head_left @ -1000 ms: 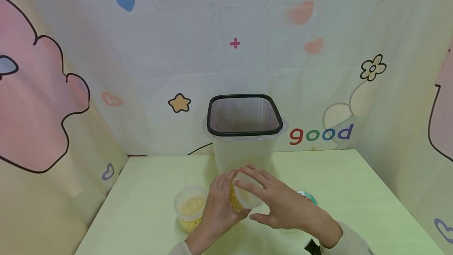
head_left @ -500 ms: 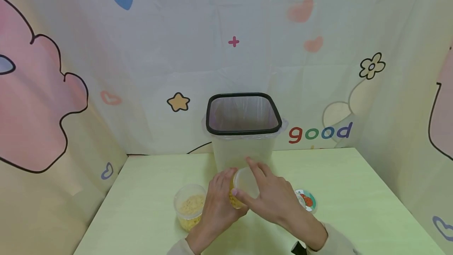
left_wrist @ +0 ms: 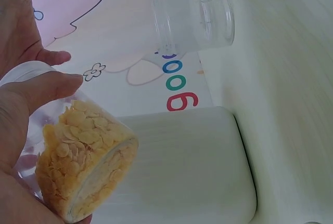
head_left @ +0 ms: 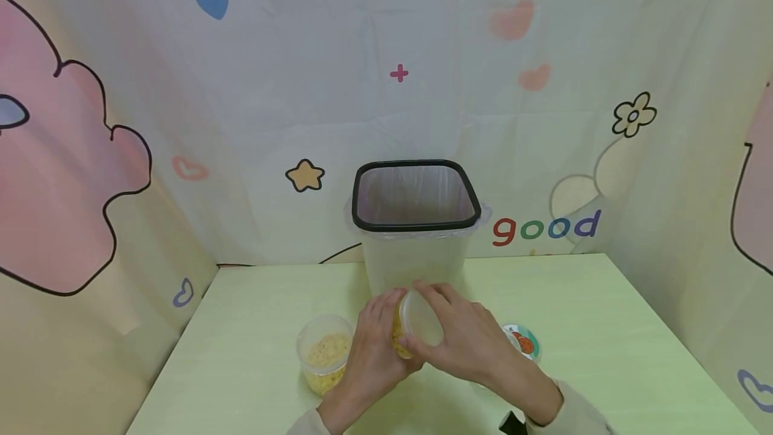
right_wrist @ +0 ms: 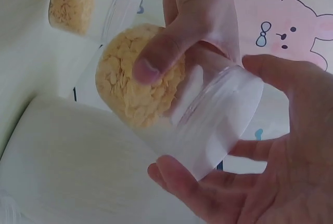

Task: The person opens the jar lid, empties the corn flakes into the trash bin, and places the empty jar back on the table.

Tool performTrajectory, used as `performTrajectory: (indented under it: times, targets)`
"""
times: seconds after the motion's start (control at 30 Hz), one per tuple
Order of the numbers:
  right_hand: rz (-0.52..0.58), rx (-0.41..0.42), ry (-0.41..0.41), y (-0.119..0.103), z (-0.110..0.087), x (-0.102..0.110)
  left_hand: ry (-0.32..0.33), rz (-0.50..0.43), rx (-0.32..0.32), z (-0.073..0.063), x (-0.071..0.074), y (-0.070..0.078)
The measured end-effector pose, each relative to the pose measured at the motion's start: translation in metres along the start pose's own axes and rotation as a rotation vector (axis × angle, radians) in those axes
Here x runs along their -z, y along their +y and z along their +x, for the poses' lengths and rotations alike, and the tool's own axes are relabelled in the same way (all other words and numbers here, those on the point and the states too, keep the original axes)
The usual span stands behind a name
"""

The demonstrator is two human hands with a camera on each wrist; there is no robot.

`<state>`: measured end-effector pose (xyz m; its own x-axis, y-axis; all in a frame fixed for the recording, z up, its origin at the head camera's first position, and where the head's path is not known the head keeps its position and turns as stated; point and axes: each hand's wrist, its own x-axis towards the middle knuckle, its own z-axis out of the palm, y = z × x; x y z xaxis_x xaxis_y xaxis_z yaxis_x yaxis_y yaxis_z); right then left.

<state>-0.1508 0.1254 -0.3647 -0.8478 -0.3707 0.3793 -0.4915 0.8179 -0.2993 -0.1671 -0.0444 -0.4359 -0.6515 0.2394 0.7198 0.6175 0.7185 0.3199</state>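
Note:
My left hand grips a tilted clear plastic jar partly filled with thin yellow flakes. The left thumb lies across the jar's side. My right hand holds the translucent lid at the jar's top, thumb on one side of its rim and fingers on the other. In the head view the lid faces my right palm. Left of my left hand, a second jar of flakes stands on the table.
Behind my hands stands a white bin with a black rim and a plastic liner. A clear jar without visible flakes stands to the right. A round green-and-red printed disc shows beside my right wrist.
My right hand's spread fingers have closed in on the lid's rim, and its wrist has shifted left, uncovering more of the printed disc. The left hand and its jar have barely moved.

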Motion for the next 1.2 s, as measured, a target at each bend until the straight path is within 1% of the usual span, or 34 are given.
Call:
performTrajectory:
  times: [0.2,0.37,0.43,0.5,0.6,0.7,0.77,0.8,0.9,1.0,1.1,1.2]
  targets:
    - [0.041,0.179,-0.032,0.009,0.000,0.005,-0.011,0.026,-0.003,-0.001,0.000,0.000]
    - [0.068,0.380,-0.081,0.019,0.001,0.009,-0.018,0.011,0.001,-0.002,0.000,-0.001]
    - [0.060,0.448,-0.105,0.023,0.001,0.010,-0.025,-0.001,0.007,-0.003,0.001,-0.001]
    - [0.050,0.486,-0.134,0.025,0.002,0.011,-0.037,-0.008,0.018,-0.003,0.002,0.000]
    - [0.029,0.503,-0.158,0.027,0.001,0.011,-0.049,-0.008,0.028,-0.003,0.003,0.001]
    - [0.037,0.490,-0.134,0.027,0.000,0.010,-0.045,-0.017,0.026,-0.002,0.002,0.000]
    - [0.047,0.469,-0.086,0.026,-0.001,0.009,-0.032,-0.019,0.020,-0.001,0.002,0.000]
    - [0.051,0.444,-0.056,0.025,-0.002,0.009,-0.027,-0.018,0.017,-0.001,0.001,0.000]
    - [0.048,0.322,0.042,0.018,-0.003,0.008,-0.008,-0.015,0.016,0.000,0.001,-0.001]
    - [0.040,0.164,0.109,0.011,-0.003,0.007,-0.009,-0.006,0.026,0.001,0.002,0.000]
    - [0.035,0.031,0.124,0.005,-0.002,0.005,-0.012,-0.003,0.033,0.002,0.002,0.000]
    - [0.022,-0.057,0.107,0.001,-0.001,0.002,-0.002,0.004,0.025,0.002,0.002,0.000]
